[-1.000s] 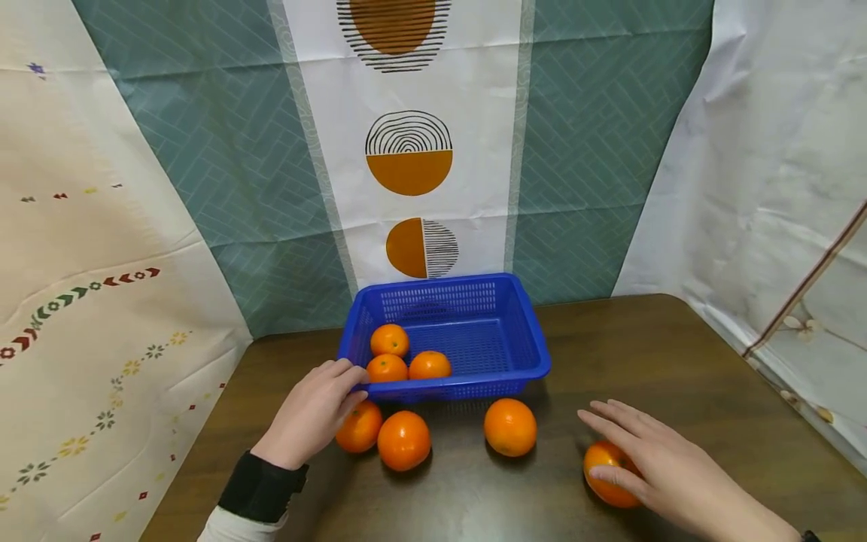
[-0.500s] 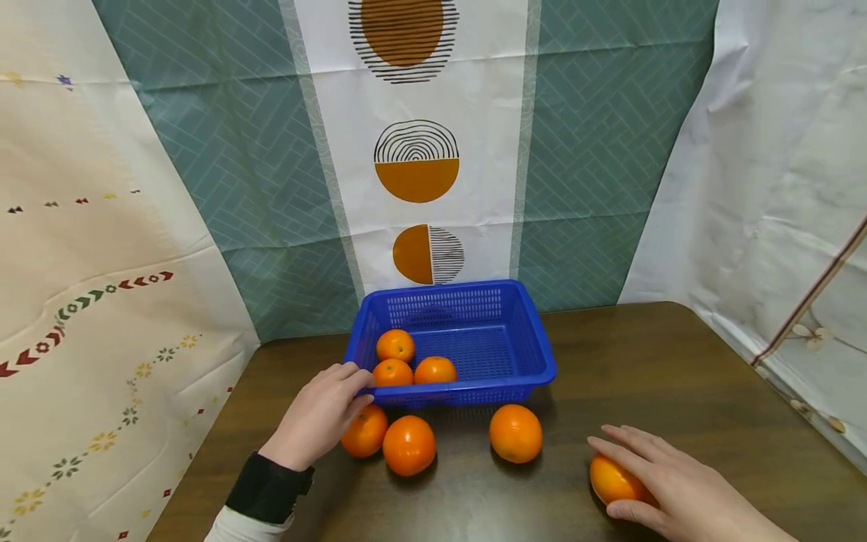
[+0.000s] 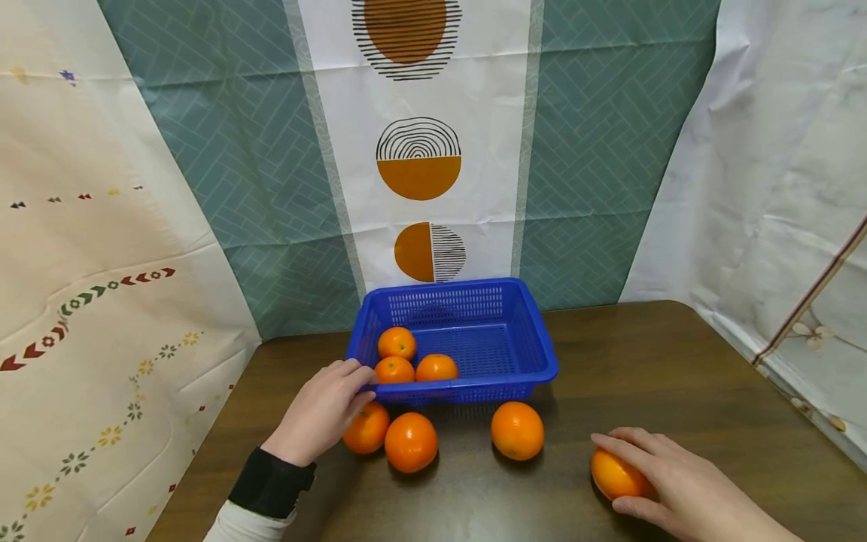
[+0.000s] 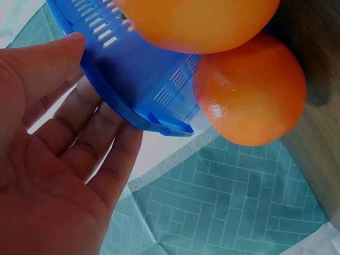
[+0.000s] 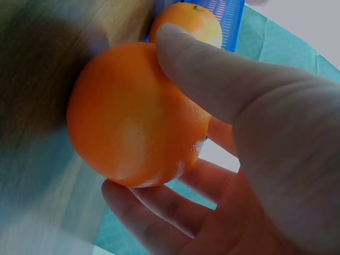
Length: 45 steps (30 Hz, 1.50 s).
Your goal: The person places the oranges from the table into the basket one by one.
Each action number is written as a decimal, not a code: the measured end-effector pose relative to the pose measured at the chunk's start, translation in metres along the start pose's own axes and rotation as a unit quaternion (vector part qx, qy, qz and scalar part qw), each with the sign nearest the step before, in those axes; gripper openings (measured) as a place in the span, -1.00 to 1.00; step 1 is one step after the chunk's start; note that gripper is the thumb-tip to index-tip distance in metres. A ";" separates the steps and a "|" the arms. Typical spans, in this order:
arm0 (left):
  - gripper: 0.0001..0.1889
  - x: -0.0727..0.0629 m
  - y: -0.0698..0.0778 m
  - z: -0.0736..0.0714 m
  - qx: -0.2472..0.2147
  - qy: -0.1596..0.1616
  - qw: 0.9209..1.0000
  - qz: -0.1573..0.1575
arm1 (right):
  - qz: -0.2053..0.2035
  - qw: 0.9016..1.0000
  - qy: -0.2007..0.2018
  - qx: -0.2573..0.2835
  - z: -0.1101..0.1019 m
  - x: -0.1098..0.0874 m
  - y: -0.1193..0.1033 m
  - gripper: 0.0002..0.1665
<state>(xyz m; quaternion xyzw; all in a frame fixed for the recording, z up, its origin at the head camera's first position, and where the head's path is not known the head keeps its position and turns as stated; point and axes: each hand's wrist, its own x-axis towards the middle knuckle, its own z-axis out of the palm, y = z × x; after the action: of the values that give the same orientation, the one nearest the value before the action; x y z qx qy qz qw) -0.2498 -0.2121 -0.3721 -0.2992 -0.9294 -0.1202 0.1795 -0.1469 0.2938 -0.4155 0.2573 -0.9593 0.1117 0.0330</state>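
A blue plastic basket (image 3: pixel 474 385) stands at the back of the table with three oranges (image 3: pixel 436 367) in its left part. My left hand (image 3: pixel 323 412) holds the basket's front left corner; in the left wrist view the thumb lies on one side of the rim (image 4: pixel 109 101) and the fingers on the other. At the front right, my right hand (image 3: pixel 667 482) grips a single orange (image 3: pixel 615 474) on the table. The right wrist view shows the thumb on one side of this orange (image 5: pixel 133 117), with fingers curled round the other.
In front of the basket sit an orange (image 3: pixel 366 429) partly behind my left hand, another orange (image 3: pixel 411 443) beside it, and a third orange (image 3: pixel 518 430) further right. Patterned cloth (image 3: pixel 589 165) hangs right behind the wooden table (image 3: pixel 609 354).
My right hand has come down over the right-hand orange and its fingers have closed round it. The left hand keeps its hold on the basket. The head view has shifted slightly.
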 end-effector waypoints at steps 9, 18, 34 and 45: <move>-0.71 0.000 0.000 0.001 0.000 0.004 1.000 0.001 | -0.049 0.996 0.075 -0.021 -0.001 0.001 -0.002 -0.21; -0.73 0.000 0.000 0.001 0.001 0.002 1.000 -0.001 | -0.068 0.984 0.161 -0.038 -0.017 0.013 -0.009 -0.17; -0.74 0.000 0.000 0.000 -0.004 -0.002 1.000 -0.003 | -0.081 0.984 0.157 -0.030 -0.046 0.042 -0.019 -0.18; -0.75 -0.002 0.001 0.000 0.002 0.006 1.000 -0.002 | -0.105 0.980 0.166 -0.021 -0.072 0.072 -0.032 -0.23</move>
<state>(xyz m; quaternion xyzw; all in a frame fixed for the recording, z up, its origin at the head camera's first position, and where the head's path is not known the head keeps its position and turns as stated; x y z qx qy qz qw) -0.2478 -0.2126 -0.3724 -0.2965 -0.9291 -0.1208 0.1852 -0.1927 0.2489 -0.3310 0.3334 -0.9104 0.1286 0.2083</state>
